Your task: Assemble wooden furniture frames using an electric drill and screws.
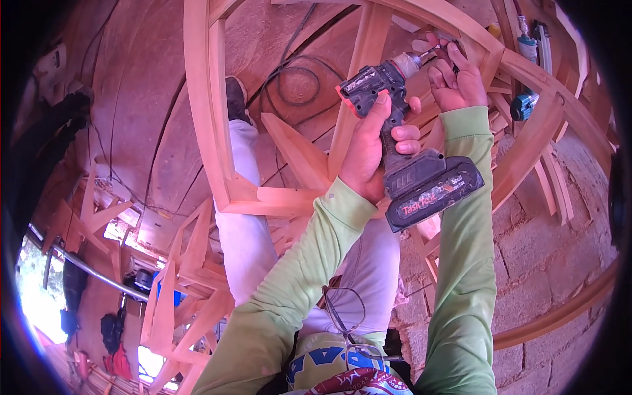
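Observation:
My left hand (375, 141) is wrapped around the grip of a black cordless drill (400, 125), whose chuck points up and to the right. Its bulky battery (434, 192) hangs below my fingers. At the far end, a thin bit (429, 52) sticks out of the chuck. My right hand (459, 82) is beside that tip, fingers curled and closed; what they pinch is too small to make out. Around both hands stands a pale wooden furniture frame (205, 105), with a curved rail (454, 23) passing just beyond my right fingers.
A black cable (289, 82) lies coiled on the reddish floor. Another tool with a teal end (523, 106) is at the right, near a block wall (526, 263). More wooden frames (187, 289) crowd the lower left. Eyeglasses (345, 316) hang at my chest.

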Available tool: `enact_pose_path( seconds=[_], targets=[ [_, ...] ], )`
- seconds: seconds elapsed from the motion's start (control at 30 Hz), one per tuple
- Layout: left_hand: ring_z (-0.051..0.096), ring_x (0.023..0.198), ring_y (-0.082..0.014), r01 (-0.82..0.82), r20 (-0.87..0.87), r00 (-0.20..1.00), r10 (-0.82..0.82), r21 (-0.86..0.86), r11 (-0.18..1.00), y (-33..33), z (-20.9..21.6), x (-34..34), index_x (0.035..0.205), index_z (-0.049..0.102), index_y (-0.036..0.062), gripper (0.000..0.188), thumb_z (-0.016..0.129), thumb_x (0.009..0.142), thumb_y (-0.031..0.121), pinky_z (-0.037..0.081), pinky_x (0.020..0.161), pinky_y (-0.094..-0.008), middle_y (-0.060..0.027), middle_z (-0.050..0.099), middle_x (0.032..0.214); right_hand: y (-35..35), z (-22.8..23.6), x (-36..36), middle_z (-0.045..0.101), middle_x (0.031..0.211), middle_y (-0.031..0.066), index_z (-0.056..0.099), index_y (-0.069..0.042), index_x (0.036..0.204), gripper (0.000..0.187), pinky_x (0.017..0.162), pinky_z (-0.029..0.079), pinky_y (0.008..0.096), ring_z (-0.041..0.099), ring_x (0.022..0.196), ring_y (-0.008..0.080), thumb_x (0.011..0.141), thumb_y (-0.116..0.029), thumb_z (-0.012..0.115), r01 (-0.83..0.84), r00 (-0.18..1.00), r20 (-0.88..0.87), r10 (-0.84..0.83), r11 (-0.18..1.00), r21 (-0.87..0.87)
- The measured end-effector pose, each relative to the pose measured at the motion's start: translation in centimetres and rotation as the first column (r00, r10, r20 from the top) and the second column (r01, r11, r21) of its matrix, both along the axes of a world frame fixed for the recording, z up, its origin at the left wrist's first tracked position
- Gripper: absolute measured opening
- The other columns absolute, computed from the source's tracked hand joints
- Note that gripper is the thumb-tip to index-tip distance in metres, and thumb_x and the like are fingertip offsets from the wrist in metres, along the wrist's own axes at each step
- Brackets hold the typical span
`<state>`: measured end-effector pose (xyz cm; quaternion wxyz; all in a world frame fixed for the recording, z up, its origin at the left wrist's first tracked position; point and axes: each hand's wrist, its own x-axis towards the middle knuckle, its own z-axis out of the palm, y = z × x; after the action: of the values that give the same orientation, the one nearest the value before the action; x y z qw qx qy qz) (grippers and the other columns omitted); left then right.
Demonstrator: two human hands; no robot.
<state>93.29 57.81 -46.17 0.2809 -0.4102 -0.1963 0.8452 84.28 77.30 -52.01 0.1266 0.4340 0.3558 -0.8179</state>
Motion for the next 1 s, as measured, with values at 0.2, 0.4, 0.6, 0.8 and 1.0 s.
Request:
enact_pose_path(
  seconds=[0.2, 0.4, 0.6, 0.8, 1.0],
  targets=[
    [0.048, 0.071, -0.0059, 0.018, 0.0, 1.0, -0.018, -0.021, 1.0, -0.2, 0.0, -0.1, 0.124, 0.049, 0.005, 0.037, 0.059, 0.106, 0.035, 0.047, 0.061, -0.0231, -0.0025, 0.058, 0.112, -0.2, 0.0, 0.1, 0.069, 0.121, 0.0173, 0.06, -0.004, 0.105, 0.012, 0.051, 0.029, 0.0259, 0.024, 0.044, 0.008, 0.106, -0.016, 0.056, -0.01, 0.999, -0.038, 0.01, 1.0, -0.004],
    [0.048, 0.071, -0.0056, 0.026, -0.011, 1.0, -0.027, -0.047, 0.999, -0.1, 0.0, 0.3, 0.124, 0.049, 0.0058, 0.035, 0.059, 0.107, 0.035, 0.047, 0.061, -0.0229, -0.0026, 0.058, 0.111, -0.7, 0.4, 0.0, 0.067, 0.129, 0.0205, 0.061, 0.002, 0.115, 0.019, 0.051, 0.029, 0.026, 0.025, 0.045, 0.0078, 0.107, -0.015, 0.054, 0.031, 0.999, 0.015, -0.032, 0.997, 0.066],
    [0.047, 0.07, -0.0055, 0.033, -0.026, 0.999, -0.033, -0.021, 0.999, -0.2, -0.2, 0.2, 0.123, 0.05, 0.0051, 0.036, 0.059, 0.106, 0.036, 0.047, 0.061, -0.0228, -0.0019, 0.057, 0.111, -0.2, 0.0, 0.1, 0.067, 0.128, 0.0207, 0.061, 0.001, 0.115, 0.019, 0.052, 0.028, 0.0262, 0.025, 0.044, 0.008, 0.107, -0.015, 0.055, 0.034, 0.999, -0.004, -0.034, 0.999, 0.024],
    [0.047, 0.07, -0.0055, 0.033, -0.026, 0.999, -0.034, -0.027, 0.999, -0.2, -0.5, 0.4, 0.123, 0.05, 0.0048, 0.037, 0.059, 0.106, 0.036, 0.047, 0.061, -0.0228, -0.0018, 0.057, 0.11, 0.0, -0.2, 0.2, 0.068, 0.123, 0.0208, 0.061, -0.004, 0.107, 0.014, 0.051, 0.029, 0.0262, 0.023, 0.043, 0.0083, 0.107, -0.017, 0.056, 0.003, 0.999, -0.04, -0.003, 1.0, -0.004],
    [0.047, 0.07, -0.0056, 0.041, -0.03, 0.999, -0.042, -0.033, 0.999, -0.3, -0.6, 0.5, 0.124, 0.049, 0.0056, 0.037, 0.06, 0.106, 0.036, 0.047, 0.061, -0.0227, -0.0024, 0.057, 0.111, 0.1, -0.5, 0.3, 0.068, 0.122, 0.0205, 0.061, -0.003, 0.106, 0.015, 0.051, 0.029, 0.0264, 0.023, 0.043, 0.0086, 0.107, -0.017, 0.056, 0.006, 0.997, -0.071, -0.009, 0.999, -0.038]
  ],
)
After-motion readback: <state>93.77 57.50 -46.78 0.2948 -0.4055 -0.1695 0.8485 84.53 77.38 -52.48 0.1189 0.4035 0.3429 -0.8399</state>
